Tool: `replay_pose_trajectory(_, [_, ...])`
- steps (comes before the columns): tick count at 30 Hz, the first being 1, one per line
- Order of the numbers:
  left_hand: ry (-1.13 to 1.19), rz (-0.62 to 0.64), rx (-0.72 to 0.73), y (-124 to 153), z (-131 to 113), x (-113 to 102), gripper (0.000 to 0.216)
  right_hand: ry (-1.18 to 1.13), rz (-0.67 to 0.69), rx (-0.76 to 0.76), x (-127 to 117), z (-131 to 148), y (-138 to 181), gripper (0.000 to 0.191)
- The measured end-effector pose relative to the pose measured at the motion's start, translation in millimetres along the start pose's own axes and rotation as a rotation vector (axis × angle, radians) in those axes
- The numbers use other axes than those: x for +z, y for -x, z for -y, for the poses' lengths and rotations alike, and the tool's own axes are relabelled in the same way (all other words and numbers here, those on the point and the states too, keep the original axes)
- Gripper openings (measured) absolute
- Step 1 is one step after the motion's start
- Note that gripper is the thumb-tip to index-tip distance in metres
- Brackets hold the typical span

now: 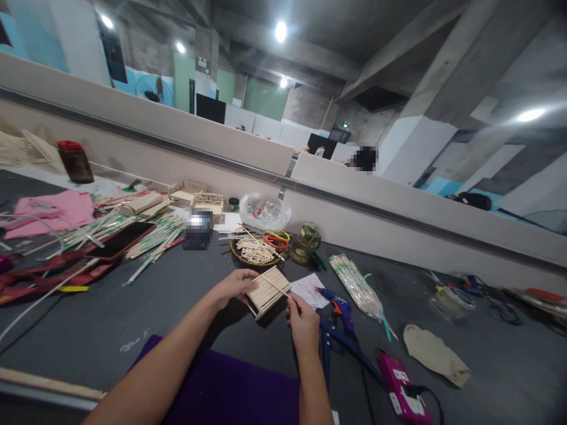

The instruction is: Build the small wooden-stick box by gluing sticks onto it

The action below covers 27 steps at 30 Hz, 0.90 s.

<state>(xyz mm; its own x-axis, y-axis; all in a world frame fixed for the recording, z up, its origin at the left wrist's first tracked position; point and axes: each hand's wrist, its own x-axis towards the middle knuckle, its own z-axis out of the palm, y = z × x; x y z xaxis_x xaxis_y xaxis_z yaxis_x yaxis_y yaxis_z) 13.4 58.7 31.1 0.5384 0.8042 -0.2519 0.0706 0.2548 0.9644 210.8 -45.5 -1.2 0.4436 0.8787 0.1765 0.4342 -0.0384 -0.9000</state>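
Note:
A small slatted box built of thin wooden sticks (269,289) is held up above the dark table, tilted. My left hand (237,286) grips its left side, thumb on top and fingers around the edge. Between the thumb and fingers of my right hand (303,316) is one wooden stick (282,288), lying slantwise across the slats. Just behind the box stands a round basket (252,262) of short sticks, with red-and-yellow-handled scissors (277,239) resting on it. A blue glue gun (341,307) lies to the right of my right hand, by a sheet of paper (310,289).
Packaged sticks (357,286), a pink power strip (403,386) and a cloth (436,354) lie to the right. On the left are a phone (121,241), loose wrapped sticks (163,236) and cables. A glass jar (305,243) stands near the low partition (354,227).

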Motion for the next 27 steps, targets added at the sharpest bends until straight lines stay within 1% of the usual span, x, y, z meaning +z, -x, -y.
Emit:
replay_pose_trajectory(4, [0.162,-0.084,-0.040,-1.3,4.4,14.5,0.048,-0.169,-0.040,0.043,-4.4,5.6,2.1,0.047])
replay_pose_trajectory(7, [0.262,-0.134,-0.050,-0.7,6.4,30.0,0.044,-0.345,-0.084,0.066,-5.0,5.5,-0.4,0.043])
replay_pose_trajectory(10, [0.355,-0.180,-0.045,1.1,7.5,44.7,0.040,-0.473,-0.155,0.143,-4.6,0.8,-3.2,0.037])
replay_pose_trajectory(13, [0.419,-0.221,-0.021,4.7,7.2,55.8,0.036,-0.492,-0.224,0.220,-4.0,-3.6,-4.4,0.033])
replay_pose_trajectory(15, [0.449,-0.245,-0.003,7.6,6.6,61.4,0.035,-0.483,-0.243,0.240,-3.5,-5.0,-4.7,0.031])
replay_pose_trajectory(18, [0.478,-0.280,0.008,11.6,7.4,68.0,0.037,-0.470,-0.239,0.249,-2.2,-5.5,-5.5,0.030])
replay_pose_trajectory(22, [0.459,-0.327,0.035,16.7,13.2,73.7,0.040,-0.459,-0.212,0.257,-0.6,-5.7,-6.8,0.029])
replay_pose_trajectory(27, [0.429,-0.292,0.076,21.7,20.0,75.2,0.044,-0.460,-0.192,0.272,0.2,-4.6,-7.1,0.030])
